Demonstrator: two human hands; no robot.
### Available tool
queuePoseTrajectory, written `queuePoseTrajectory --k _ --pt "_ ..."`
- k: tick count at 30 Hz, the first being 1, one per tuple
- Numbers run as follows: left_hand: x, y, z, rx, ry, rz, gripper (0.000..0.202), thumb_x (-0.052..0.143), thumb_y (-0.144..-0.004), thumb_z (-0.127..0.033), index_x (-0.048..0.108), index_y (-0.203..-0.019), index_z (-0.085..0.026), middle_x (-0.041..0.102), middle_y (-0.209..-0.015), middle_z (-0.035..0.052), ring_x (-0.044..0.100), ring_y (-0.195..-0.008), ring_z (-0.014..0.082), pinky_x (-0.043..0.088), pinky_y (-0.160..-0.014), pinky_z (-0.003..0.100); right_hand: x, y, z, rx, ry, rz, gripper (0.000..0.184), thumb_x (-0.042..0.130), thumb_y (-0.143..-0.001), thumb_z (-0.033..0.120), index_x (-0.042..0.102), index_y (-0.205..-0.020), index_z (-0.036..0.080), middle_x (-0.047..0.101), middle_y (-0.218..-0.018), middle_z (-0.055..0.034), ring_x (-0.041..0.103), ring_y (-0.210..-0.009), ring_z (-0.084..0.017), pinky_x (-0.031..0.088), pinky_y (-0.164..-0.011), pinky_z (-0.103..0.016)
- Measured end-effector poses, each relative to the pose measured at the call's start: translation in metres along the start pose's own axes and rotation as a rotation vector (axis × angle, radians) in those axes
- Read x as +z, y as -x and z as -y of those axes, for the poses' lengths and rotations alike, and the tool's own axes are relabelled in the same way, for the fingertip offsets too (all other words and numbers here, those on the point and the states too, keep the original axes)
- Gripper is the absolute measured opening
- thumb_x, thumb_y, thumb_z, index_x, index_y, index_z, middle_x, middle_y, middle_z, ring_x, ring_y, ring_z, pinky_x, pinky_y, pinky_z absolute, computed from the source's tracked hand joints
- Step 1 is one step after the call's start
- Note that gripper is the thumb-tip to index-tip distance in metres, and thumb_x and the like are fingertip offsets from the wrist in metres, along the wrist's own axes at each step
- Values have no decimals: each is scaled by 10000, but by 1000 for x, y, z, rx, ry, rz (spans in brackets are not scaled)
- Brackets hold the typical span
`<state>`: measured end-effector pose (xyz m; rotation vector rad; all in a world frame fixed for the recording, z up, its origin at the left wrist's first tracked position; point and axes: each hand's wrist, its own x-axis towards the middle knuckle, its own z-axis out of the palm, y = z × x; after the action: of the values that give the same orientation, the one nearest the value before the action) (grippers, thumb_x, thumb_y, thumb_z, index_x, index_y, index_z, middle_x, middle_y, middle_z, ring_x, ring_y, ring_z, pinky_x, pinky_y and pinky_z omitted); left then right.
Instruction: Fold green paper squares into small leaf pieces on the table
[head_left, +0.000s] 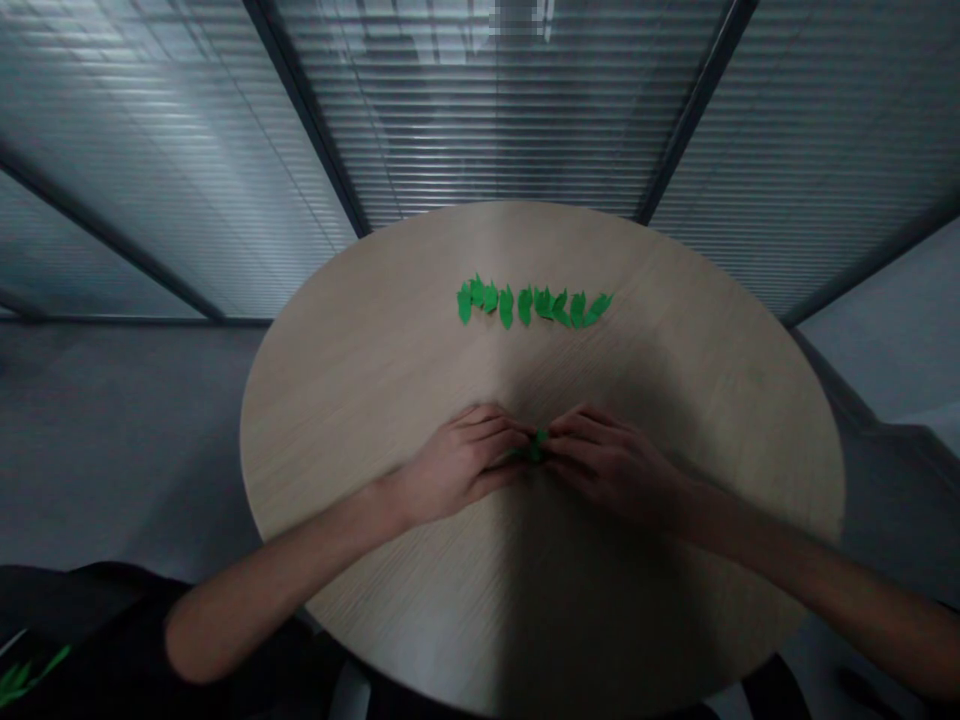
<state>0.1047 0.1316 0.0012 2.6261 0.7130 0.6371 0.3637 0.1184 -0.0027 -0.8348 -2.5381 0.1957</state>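
Observation:
My left hand (480,452) and my right hand (604,460) meet over the middle of the round table. Between their fingertips is a small green leaf-shaped piece (538,446), pinched from both sides and partly covered by the fingers. Both hands are closed, with the fingers held together. Farther back on the wood lies an uneven row of several similar green leaf-shaped pieces (525,305), some of them touching or overlapping. What they are made of cannot be made out.
The round wooden table (337,340) has a dark shadow across its front and right. Behind it stand glass panels with blinds (495,130) and dark frames. More green leaf-like shapes (30,680) show at the lower left against something dark.

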Motion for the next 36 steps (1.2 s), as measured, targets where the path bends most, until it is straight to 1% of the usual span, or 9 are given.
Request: queuePoseTrajectory --k 3,7,9,14,18,22,25,30,36 --pt "1 -3 2 -5 28 -17 201 601 -1037 -323 687 -1128 -166 751 -1193 89 654 -1100 238 517 -1022 397 5 -4 0 4 25 -26 145 612 -1018 210 748 -1070 202 746 -1032 -73 648 -948 -236 582 -872 -405" --pt "2 -4 1 -3 16 -53 204 575 -1045 -288 726 -1065 -154 721 -1158 122 636 -1076 242 527 -977 393 7 -2 1 -10 45 -43 152 605 -1023 209 746 -1072 182 734 -1017 -82 624 -935 -235 549 -873 -401" --pt "2 -4 0 -8 -11 -67 238 550 -1053 -292 741 -1066 -150 706 -1111 133 618 -1045 250 534 -933 393 7 -2 1 -16 56 -50 154 598 -1025 203 744 -1070 183 727 -1004 -83 616 -920 -232 533 -868 -394" --pt "3 -4 -2 9 -35 -41 285 481 -1075 -265 734 -1076 -132 687 -998 118 588 -925 236 534 -841 368 9 -1 4 7 84 -50 155 584 -1032 203 733 -1067 178 714 -966 -79 596 -900 -236 517 -862 -400" --pt "4 -4 -3 -21 -19 -36 291 454 -1083 -253 711 -1089 -118 663 -998 118 586 -920 230 542 -820 351 9 -3 6 38 57 -62 142 582 -1029 195 716 -1054 154 705 -958 -86 587 -890 -241 514 -860 -404" --pt "5 -5 -5 -73 16 -24 270 454 -1080 -240 694 -1087 -118 641 -996 115 585 -939 234 550 -837 359 11 -4 7 62 28 -80 118 600 -1019 207 707 -1019 156 699 -950 -89 588 -893 -247 506 -859 -406" --pt "6 -6 -9 -121 59 -16 241 464 -1075 -233 680 -1075 -125 632 -1016 114 589 -956 232 551 -852 364 12 -5 7 111 -23 -66 105 605 -1011 192 699 -976 163 688 -939 -83 598 -897 -241 500 -863 -397" --pt "5 -6 -17 -266 76 -22 204 501 -1059 -228 661 -968 -138 589 -944 83 577 -881 215 526 -764 343 11 -8 10 268 -113 2 52 651 -978 178 686 -939 182 675 -930 -58 623 -910 -230 480 -881 -390" --pt "3 -7 -20 -315 57 -3 199 511 -1055 -229 634 -922 -148 570 -931 70 554 -841 202 490 -721 331 8 -12 14 380 -187 15 49 659 -965 164 685 -936 193 682 -905 -39 650 -889 -210 445 -871 -379"
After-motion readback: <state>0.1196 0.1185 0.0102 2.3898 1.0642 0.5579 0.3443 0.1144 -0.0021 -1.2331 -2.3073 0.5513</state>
